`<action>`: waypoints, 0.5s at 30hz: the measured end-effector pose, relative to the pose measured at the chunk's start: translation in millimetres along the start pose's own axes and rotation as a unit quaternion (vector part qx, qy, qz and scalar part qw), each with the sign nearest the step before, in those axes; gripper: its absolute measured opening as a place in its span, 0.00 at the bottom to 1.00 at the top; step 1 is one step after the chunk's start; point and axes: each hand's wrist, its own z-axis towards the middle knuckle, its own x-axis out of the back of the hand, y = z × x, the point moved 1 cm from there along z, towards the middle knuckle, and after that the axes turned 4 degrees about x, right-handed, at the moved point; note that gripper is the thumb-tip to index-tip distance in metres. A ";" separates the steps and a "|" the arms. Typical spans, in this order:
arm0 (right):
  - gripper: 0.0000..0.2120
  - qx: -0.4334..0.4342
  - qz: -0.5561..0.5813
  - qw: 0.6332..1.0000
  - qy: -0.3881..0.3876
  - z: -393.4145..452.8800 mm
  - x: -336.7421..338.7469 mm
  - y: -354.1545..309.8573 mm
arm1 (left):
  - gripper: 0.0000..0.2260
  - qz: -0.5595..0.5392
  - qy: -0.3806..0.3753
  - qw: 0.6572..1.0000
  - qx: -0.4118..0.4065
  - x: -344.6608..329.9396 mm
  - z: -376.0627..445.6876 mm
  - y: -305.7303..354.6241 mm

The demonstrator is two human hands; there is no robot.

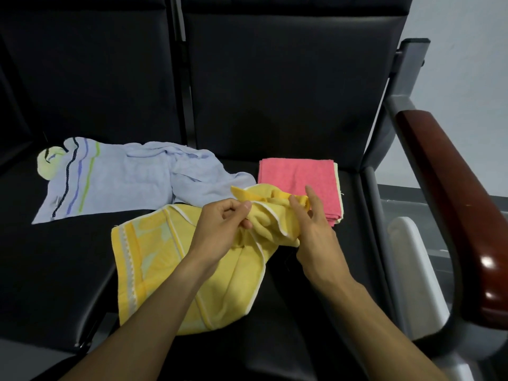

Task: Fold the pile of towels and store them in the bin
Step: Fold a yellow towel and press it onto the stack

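Your left hand (222, 221) and right hand (313, 224) both grasp the bunched yellow towel (170, 259) with curled fingers (244, 207), beside the folded pink towel (297, 174)

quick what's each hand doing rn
Left hand: pinching a bunched part of the yellow towel.
Right hand: gripping the same towel's bunched end, forefinger sticking out.

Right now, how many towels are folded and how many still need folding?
Done: the pink towel lies folded flat on the seat, with a pale edge under it that may be another folded towel. In hand: the left hand and right hand both grip the bunched yellow towel, not folded yet. Left: the crumpled light blue towel waits. No bin is in view, so nothing looks stored.
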 end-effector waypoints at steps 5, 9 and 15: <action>0.17 -0.018 0.059 0.997 0.048 5.7 -2.0 4.1 | 0.12 -0.017 -0.044 0.999 0.004 -1.1 -4.4 0.3; 0.15 -0.081 0.162 0.973 0.147 9.3 2.1 11.2 | 0.07 0.132 0.010 0.989 -0.059 4.9 1.9 -5.4; 0.14 -0.030 0.230 0.947 0.223 5.6 21.2 -7.8 | 0.06 0.181 0.023 0.963 -0.199 -1.8 -5.4 1.7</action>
